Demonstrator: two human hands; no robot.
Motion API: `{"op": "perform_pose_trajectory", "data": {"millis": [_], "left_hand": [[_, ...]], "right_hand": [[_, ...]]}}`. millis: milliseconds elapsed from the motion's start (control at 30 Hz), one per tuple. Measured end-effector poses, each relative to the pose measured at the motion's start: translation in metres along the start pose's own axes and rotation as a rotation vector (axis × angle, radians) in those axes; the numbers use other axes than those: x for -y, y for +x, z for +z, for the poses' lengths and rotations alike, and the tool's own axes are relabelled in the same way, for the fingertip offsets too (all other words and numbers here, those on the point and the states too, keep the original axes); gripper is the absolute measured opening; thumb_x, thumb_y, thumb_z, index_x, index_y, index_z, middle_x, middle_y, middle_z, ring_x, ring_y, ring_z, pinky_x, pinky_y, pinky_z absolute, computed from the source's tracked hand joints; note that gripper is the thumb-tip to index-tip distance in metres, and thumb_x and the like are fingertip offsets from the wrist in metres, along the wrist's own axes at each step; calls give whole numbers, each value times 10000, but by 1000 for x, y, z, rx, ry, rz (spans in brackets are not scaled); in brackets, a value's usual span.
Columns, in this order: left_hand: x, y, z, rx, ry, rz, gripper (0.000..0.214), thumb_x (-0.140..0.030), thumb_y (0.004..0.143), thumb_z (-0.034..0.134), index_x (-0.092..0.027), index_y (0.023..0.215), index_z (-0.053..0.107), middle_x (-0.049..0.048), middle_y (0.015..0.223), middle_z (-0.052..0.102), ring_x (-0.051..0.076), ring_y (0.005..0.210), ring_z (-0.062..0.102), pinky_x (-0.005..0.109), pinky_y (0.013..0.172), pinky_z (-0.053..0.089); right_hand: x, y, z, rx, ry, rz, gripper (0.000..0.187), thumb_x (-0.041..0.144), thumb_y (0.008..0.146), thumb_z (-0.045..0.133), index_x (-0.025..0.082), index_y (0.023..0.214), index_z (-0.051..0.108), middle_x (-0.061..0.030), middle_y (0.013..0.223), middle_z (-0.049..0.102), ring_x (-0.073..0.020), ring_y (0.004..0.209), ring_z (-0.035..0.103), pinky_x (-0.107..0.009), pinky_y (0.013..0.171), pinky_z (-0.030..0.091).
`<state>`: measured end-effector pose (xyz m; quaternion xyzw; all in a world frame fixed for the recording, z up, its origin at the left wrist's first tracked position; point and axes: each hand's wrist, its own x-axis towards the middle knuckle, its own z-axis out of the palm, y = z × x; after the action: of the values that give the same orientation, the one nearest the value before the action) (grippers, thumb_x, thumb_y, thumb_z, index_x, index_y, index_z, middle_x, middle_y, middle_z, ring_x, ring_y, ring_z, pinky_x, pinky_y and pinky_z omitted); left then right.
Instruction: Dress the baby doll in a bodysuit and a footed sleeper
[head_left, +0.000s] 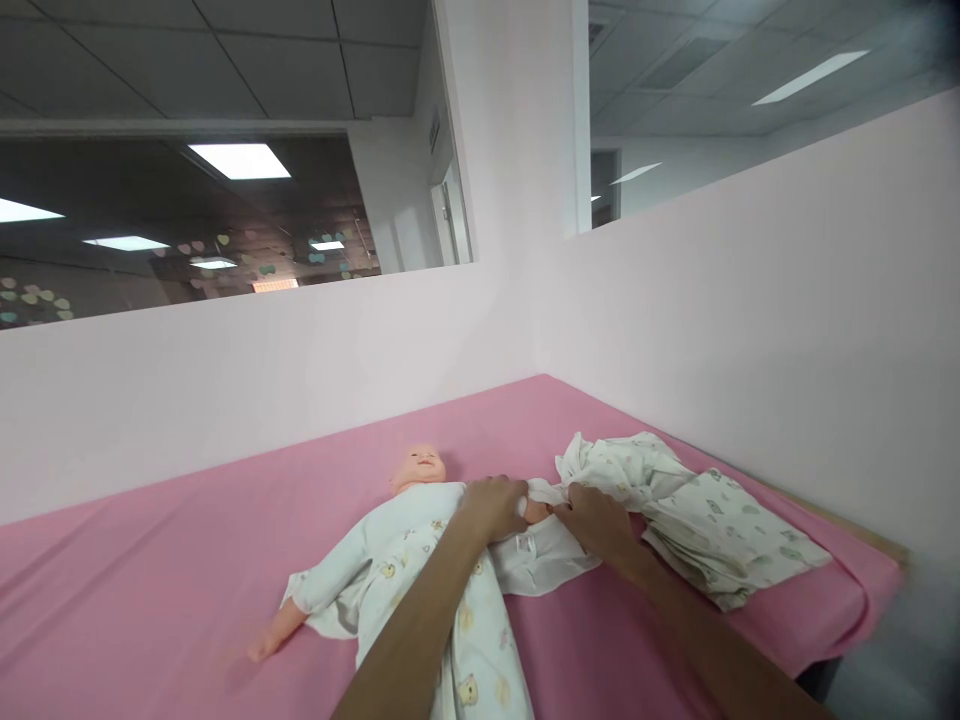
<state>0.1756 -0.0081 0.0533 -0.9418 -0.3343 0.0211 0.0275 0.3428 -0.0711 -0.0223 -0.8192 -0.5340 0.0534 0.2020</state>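
Observation:
A baby doll (424, 462) lies on its back, dressed in a white romper (397, 550) with small animal prints. My left hand (495, 507) is closed round the romper's sleeve on the doll's arm at the right. Close beside it, my right hand (596, 515) pinches the end of that same arm, where the doll's bare hand (536, 511) shows between my fingers. A white cloth garment (536, 572) with a small tag is spread beneath this arm. The doll's other arm (281, 630) stretches out to the left, its hand bare past the cuff.
Crumpled white printed clothing (622, 465) and a folded printed cloth (739, 530) lie to the right of my right hand. All rest on a pink-covered table (187, 560) in a corner between white walls (750, 330) with windows above.

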Motion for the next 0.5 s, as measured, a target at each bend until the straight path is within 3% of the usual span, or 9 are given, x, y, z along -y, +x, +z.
{"op": "perform_pose_trajectory", "data": {"millis": [100, 300, 500], "left_hand": [[8, -6, -5, -32, -65, 4, 374, -480, 781, 546, -244, 1067, 598, 86, 1015, 653, 282, 922, 629, 362, 743, 475], [25, -13, -17, -31, -218, 10, 381, -351, 770, 567, -283, 1144, 544, 10, 1105, 639, 201, 965, 609, 260, 715, 459], [21, -7, -5, -40, -239, -87, 467, -369, 793, 539, -292, 1251, 492, 50, 1172, 611, 248, 1060, 582, 325, 803, 464]], "right_hand": [[-5, 3, -2, -12, -14, 46, 263, 354, 868, 409, 164, 846, 589, -140, 923, 668, -299, 897, 635, -346, 694, 391], [-10, 5, 1, -19, -47, 43, 262, 345, 867, 387, 172, 840, 581, -131, 897, 662, -294, 873, 636, -355, 687, 397], [2, -6, 14, -55, -126, -61, 261, 285, 896, 347, 168, 863, 579, -131, 896, 659, -296, 840, 631, -378, 695, 407]]}}
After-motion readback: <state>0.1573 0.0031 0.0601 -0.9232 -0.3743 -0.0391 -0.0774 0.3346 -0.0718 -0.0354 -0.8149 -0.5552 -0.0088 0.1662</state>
